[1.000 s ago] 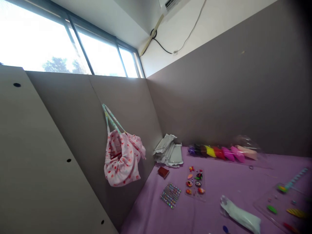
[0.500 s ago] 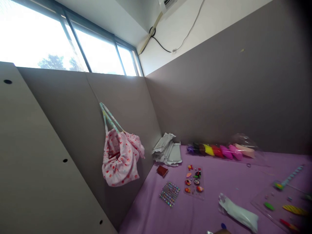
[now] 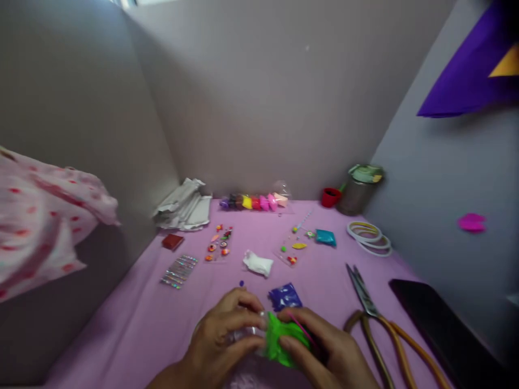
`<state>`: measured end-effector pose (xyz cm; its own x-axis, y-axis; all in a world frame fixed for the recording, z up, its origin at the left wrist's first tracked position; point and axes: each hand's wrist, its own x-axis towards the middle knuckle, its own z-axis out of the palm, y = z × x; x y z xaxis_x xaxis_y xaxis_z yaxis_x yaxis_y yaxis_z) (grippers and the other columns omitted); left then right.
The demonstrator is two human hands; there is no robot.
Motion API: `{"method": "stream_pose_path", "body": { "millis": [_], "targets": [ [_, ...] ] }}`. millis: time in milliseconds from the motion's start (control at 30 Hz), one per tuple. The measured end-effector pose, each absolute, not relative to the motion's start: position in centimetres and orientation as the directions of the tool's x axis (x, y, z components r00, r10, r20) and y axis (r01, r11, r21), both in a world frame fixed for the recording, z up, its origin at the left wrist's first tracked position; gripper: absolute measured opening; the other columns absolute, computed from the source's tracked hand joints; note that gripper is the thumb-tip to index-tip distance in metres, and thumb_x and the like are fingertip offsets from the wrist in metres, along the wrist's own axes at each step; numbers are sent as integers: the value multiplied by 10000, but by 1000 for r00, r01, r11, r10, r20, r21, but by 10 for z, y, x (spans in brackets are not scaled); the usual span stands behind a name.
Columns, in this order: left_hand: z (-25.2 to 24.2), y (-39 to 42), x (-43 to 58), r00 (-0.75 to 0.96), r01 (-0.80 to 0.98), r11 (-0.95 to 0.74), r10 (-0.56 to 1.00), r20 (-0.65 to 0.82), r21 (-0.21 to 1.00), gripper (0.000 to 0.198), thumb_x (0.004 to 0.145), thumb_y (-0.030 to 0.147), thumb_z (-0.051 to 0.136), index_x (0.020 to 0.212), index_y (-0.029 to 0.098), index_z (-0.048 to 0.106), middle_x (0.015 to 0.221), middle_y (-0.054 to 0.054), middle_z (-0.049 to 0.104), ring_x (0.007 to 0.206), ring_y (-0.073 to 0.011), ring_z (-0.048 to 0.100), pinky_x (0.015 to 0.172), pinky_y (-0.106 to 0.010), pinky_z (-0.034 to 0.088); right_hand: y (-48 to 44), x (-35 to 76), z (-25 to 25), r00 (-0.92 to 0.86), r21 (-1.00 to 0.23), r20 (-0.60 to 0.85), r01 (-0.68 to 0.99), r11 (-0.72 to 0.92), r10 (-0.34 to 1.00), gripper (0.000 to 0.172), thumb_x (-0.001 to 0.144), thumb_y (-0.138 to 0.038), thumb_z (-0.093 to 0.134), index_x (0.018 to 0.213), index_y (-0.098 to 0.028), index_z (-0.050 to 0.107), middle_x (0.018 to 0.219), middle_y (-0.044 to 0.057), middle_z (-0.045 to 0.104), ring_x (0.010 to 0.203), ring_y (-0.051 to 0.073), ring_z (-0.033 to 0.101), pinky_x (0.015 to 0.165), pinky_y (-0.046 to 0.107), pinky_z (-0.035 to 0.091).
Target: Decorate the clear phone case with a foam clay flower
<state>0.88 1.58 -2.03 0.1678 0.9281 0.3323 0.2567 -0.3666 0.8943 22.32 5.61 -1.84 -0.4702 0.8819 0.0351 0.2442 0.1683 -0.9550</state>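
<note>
Near the front of the purple cloth, both my hands are together. My left hand (image 3: 217, 337) has its fingers closed around a clear plastic piece (image 3: 245, 334), perhaps a wrapper or small container; blur hides its exact kind. A bright green packet-like lump (image 3: 277, 340) is pinched in my right hand (image 3: 330, 346) and meets the clear plastic. Against the right fingers lies a thin pink strip (image 3: 300, 326). Just beyond the hands rests a shiny dark-blue packet (image 3: 285, 297), and farther back a white packet (image 3: 258, 263).
Scissors (image 3: 367, 302) and a black phone-like slab (image 3: 441, 329) lie at right, beyond them white rings (image 3: 368, 237), a jar (image 3: 359, 192) and a red cup (image 3: 330, 198). Sticker sheets, a teal packet (image 3: 325, 237), silver packets (image 3: 184, 208) and a gem sheet (image 3: 179, 272) lie around. A pink cloth bag (image 3: 52, 216) hangs left.
My view has swung right and down from the window and hanging bag. Both hands, the green lump, the scissors and the right-hand wall have come into view.
</note>
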Motion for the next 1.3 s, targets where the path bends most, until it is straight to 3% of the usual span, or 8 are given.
{"method": "stream_pose_path", "body": {
  "millis": [100, 267, 467, 600, 767, 900, 1133, 1300],
  "targets": [
    [-23, 14, 10, 170, 249, -365, 928, 331, 897, 189, 869, 128, 685, 986, 264, 745, 1042, -40, 644, 1054, -201, 645, 923, -303, 532, 54, 217, -6, -488, -959, 1, 246, 139, 873, 167, 870, -332, 645, 953, -202, 712, 823, 35, 700, 738, 189, 633, 647, 244, 514],
    [-27, 11, 13, 166, 403, -387, 922, 350, 829, 200, 875, 81, 616, 946, 260, 671, 1072, -21, 633, 1112, -185, 627, 954, -290, 527, 52, 216, -5, -498, -972, -56, 224, 66, 865, 165, 884, -325, 638, 954, -188, 695, 812, 17, 633, 722, 159, 542, 619, 229, 447],
    [-30, 9, 12, 170, 523, -450, 887, 429, 724, 195, 866, 62, 574, 920, 247, 604, 1156, -32, 618, 1154, -184, 597, 1059, -359, 476, 51, 217, -6, -493, -989, -82, 150, -8, 866, 173, 867, -340, 663, 936, -184, 694, 789, 2, 589, 711, 150, 505, 627, 238, 421],
    [-33, 11, 8, 185, 524, -475, 874, 449, 707, 209, 923, 141, 584, 1064, 286, 637, 1289, -49, 595, 1260, -198, 546, 1041, -340, 495, 51, 217, -7, -473, -991, -111, 123, -59, 874, 192, 861, -352, 676, 955, -186, 694, 780, -2, 576, 698, 145, 490, 619, 238, 413],
    [-34, 9, 6, 206, 542, -453, 888, 410, 708, 162, 953, 169, 557, 1001, 288, 657, 1279, -43, 609, 1271, -207, 551, 1185, -477, 332, 50, 216, -7, -466, -990, -126, 111, -84, 876, 199, 846, -351, 688, 965, -192, 699, 775, -8, 572, 691, 138, 485, 614, 231, 409],
    [-30, 7, 8, 200, 566, -455, 885, 421, 688, 158, 946, 158, 550, 925, 260, 668, 1227, -60, 625, 1250, -215, 556, 1186, -488, 328, 49, 215, -3, -469, -990, -132, 112, -89, 873, 207, 835, -361, 692, 949, -188, 701, 756, -12, 564, 677, 137, 476, 614, 235, 410],
    [-24, 11, 2, 288, 634, -629, 732, 618, 449, 223, 919, 78, 608, 1042, 253, 672, 1164, -47, 653, 1159, -187, 592, 1210, -486, 267, 52, 216, 1, -483, -986, -167, 74, -150, 860, 222, 819, -374, 703, 932, -183, 696, 729, -24, 524, 654, 131, 435, 601, 238, 383],
    [-21, 11, 4, 338, 672, -653, 690, 640, 348, 210, 933, 71, 577, 1045, 236, 646, 1188, -63, 617, 1155, -184, 570, 1200, -498, 260, 52, 215, 4, -505, -984, -174, 64, -164, 845, 196, 827, -352, 694, 916, -178, 689, 734, -30, 502, 670, 127, 418, 605, 233, 360]
  ]
}}
